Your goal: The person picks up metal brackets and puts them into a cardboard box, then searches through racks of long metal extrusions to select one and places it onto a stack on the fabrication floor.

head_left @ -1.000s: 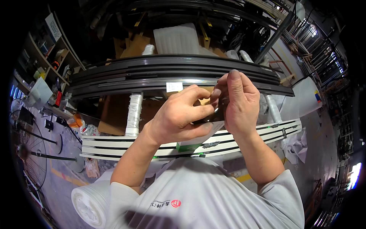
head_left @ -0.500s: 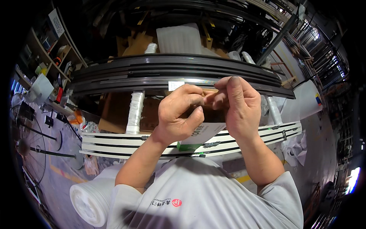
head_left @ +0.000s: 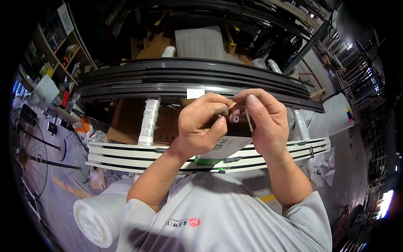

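Dark bars (head_left: 168,66) behind a box (head_left: 228,146), above it left hand (head_left: 198,122), fingers curled, right hand (head_left: 268,122), bent fingers by a thin stick (head_left: 249,120) (can't tell if pinching).

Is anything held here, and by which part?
The right hand seems to hold a small piece; which part of it is gripped cannot be told. Nor can I tell whether the left hand holds anything.

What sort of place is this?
Probably a workshop or small factory: long dark bars lie across wrapped supports, pale striped bars lie nearer the person, and cluttered shelves stand at the left.
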`<state>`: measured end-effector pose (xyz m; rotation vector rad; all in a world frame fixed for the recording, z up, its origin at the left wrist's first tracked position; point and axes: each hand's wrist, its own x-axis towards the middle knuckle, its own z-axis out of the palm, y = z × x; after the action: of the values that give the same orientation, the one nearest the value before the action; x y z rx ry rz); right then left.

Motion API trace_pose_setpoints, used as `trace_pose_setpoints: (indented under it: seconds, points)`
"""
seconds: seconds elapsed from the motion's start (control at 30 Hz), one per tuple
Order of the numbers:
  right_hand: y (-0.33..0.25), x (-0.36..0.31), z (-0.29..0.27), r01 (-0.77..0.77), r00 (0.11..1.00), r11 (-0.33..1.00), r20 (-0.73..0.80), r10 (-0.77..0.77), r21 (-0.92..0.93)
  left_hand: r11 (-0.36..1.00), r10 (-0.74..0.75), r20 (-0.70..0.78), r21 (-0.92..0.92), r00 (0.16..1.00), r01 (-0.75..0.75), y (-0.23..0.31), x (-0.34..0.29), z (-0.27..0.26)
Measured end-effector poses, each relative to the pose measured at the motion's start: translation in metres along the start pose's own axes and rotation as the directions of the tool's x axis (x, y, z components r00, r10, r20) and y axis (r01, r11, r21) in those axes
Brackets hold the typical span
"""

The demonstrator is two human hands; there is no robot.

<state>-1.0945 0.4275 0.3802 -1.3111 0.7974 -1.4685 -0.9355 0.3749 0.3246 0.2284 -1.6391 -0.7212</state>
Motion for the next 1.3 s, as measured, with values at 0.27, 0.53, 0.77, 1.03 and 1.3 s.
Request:
trace_pose_setpoints:
  seconds: [0.27,0.53,0.77,1.03,1.3]
  points:
    - [0.003,0.002,-0.003,0.006,0.998,0.988,-0.055,-0.014,-0.156,1.000,-0.001,-0.017,0.009,1.000,0.001,-0.001,0.001,0.001]
    - [0.045,-0.045,-0.046,0.023,0.899,0.999,-0.437,-0.036,-0.036,0.960,-0.221,-0.035,-0.181,0.975,0.211,-0.001,-0.009,-0.008]
    - [0.052,-0.043,-0.033,-0.171,0.976,0.895,-0.053,0.211,0.411,0.723,-0.521,-0.184,-0.614,0.833,0.317,-0.008,-0.027,0.007]
    - [0.048,-0.024,-0.028,0.162,0.982,0.978,0.076,-0.173,0.133,0.679,-0.619,-0.117,-0.576,0.777,0.455,0.009,-0.031,0.011]
    - [0.039,-0.017,-0.036,0.181,0.974,0.978,0.161,-0.162,-0.107,0.732,-0.548,-0.163,-0.568,0.821,0.376,-0.001,-0.043,0.016]
